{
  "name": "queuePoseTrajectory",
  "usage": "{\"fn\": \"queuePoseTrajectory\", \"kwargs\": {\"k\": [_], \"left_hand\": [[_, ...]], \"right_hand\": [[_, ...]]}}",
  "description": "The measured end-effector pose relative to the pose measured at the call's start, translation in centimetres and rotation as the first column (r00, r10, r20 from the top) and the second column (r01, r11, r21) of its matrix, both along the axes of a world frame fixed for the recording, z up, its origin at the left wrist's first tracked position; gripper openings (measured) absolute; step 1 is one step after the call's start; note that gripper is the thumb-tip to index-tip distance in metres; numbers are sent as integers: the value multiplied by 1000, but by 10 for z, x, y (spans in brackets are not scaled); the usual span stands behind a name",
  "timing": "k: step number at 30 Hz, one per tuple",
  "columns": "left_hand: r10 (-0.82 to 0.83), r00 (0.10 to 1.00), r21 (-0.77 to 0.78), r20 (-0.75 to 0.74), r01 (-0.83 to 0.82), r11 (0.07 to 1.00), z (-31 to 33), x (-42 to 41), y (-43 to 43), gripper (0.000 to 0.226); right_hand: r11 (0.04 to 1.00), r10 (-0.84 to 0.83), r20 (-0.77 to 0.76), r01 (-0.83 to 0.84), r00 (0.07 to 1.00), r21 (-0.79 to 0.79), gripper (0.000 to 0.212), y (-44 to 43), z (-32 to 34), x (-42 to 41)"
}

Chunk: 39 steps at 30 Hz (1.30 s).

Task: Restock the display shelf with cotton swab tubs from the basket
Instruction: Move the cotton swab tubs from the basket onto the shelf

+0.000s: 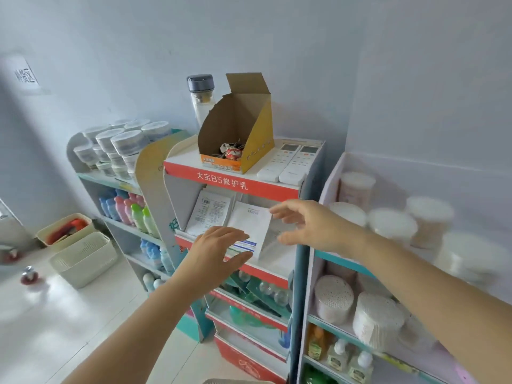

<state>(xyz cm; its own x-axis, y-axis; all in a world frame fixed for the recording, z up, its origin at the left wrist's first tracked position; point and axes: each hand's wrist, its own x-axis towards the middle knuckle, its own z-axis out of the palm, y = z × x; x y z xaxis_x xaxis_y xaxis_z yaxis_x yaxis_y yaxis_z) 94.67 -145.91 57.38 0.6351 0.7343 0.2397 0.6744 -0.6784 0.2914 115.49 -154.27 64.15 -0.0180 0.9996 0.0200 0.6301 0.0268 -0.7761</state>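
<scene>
Several round cotton swab tubs with white lids [392, 224] stand on the top level of the display shelf [311, 256] at the right. More cotton swab tubs [333, 297] lie on the level below. My left hand [219, 252] is empty with fingers spread, in front of the middle rack. My right hand [310, 224] is also empty and spread, reaching toward the middle rack's white packets [252, 228], left of the tubs. A sliver of a basket rim [238, 381] shows at the bottom edge.
The middle red-and-white rack [231, 182] carries a cardboard box [238, 134], a bottle [201, 99] and two remote controls [288, 162]. A left shelf [110, 180] holds white jars and coloured bottles. Two beige baskets [83, 259] stand on the floor.
</scene>
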Motion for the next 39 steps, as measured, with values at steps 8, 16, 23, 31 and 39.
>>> {"fn": "queuePoseTrajectory", "kwargs": {"k": [8, 16, 23, 31, 39], "left_hand": [[113, 993, -164, -17, -115, 980, -36, -131, 35, 44], [138, 988, -324, -73, -154, 933, -117, -195, 60, 37], [227, 961, -472, -157, -274, 838, -227, -213, 64, 54], [394, 902, -643, -178, -410, 647, -397, -223, 55, 33], [576, 771, -817, -273, -501, 284, -611, -225, 31, 34]], "right_hand": [[967, -122, -146, 85, 982, -240, 43, 49, -85, -88], [859, -256, -131, 164, 958, -486, 47, 63, -195, -125], [742, -349, -72, 229, 934, -630, 47, 64, -329, -130], [584, -533, 26, 390, 845, -711, 38, 44, -519, -123], [348, -614, 145, 431, 776, -832, 53, -5, -704, -110]]}}
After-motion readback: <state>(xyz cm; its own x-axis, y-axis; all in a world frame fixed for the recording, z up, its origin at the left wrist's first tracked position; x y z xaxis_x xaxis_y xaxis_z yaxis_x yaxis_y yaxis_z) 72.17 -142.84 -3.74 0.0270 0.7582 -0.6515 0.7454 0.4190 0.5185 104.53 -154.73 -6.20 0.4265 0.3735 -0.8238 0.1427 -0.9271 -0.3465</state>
